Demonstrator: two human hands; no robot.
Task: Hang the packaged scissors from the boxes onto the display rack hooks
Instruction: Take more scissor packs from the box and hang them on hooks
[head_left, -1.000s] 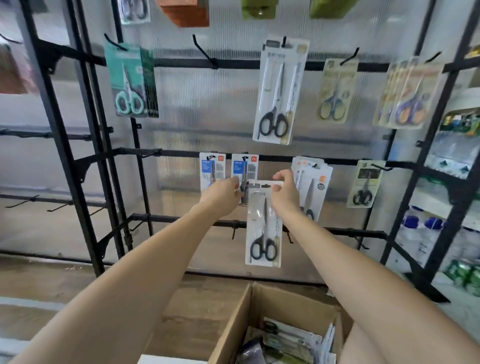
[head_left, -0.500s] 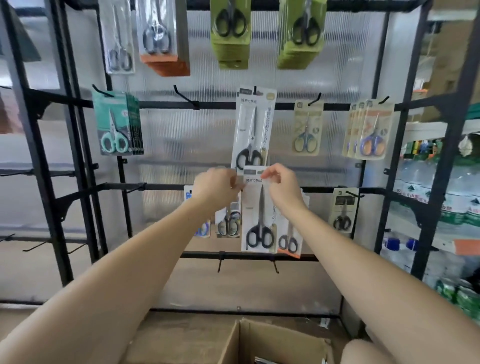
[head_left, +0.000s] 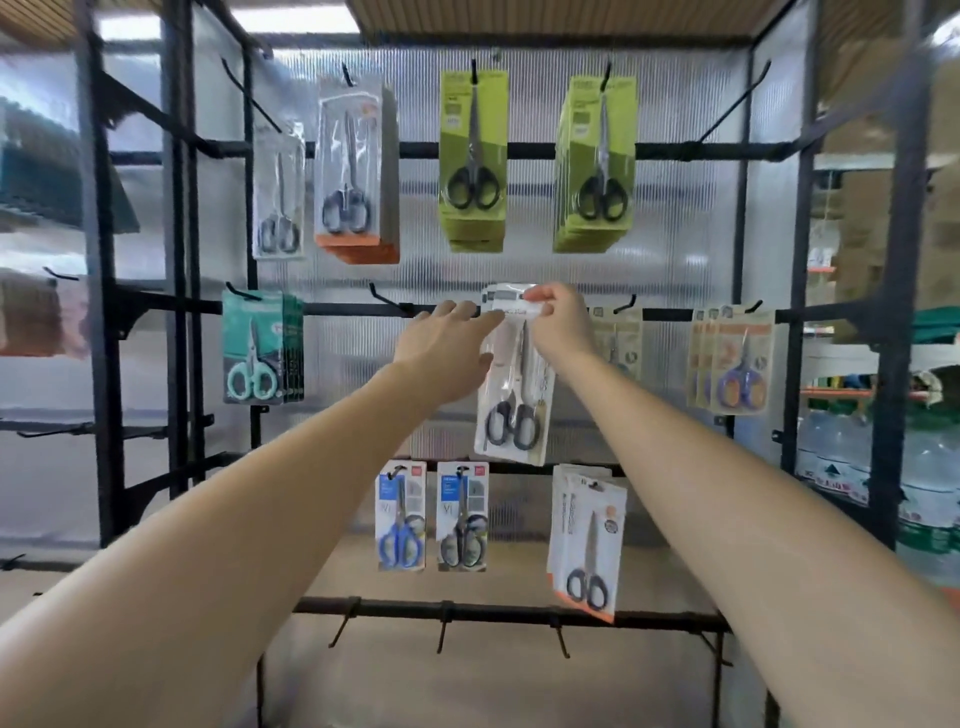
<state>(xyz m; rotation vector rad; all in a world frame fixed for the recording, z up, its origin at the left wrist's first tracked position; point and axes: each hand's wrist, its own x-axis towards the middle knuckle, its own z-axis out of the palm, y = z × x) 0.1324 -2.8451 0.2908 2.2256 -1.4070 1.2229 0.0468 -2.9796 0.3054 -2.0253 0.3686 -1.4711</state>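
Note:
A clear pack of black-handled scissors (head_left: 513, 415) hangs upright at the middle bar (head_left: 343, 310) of the black display rack. My right hand (head_left: 558, 325) pinches the pack's white top card. My left hand (head_left: 447, 353) reaches in from the left with its fingers stretched out. Its index fingertip touches the top card and its thumb lies on the pack's left edge. The hook behind the card is hidden. No box shows in this view.
Green packs (head_left: 472, 161) and clear packs (head_left: 356, 166) hang on the top row. A teal pack (head_left: 257, 348) and purple-handled packs (head_left: 737, 364) flank the middle row, with a bare hook (head_left: 387, 301) left of my hands. Blue pack (head_left: 400, 514) and others hang below. Bare hooks line the bottom bar (head_left: 493, 613).
Both hands lifted the pack from the lower row up to the middle bar. The view tilted up and the cardboard box dropped out of sight. My left fingers have straightened.

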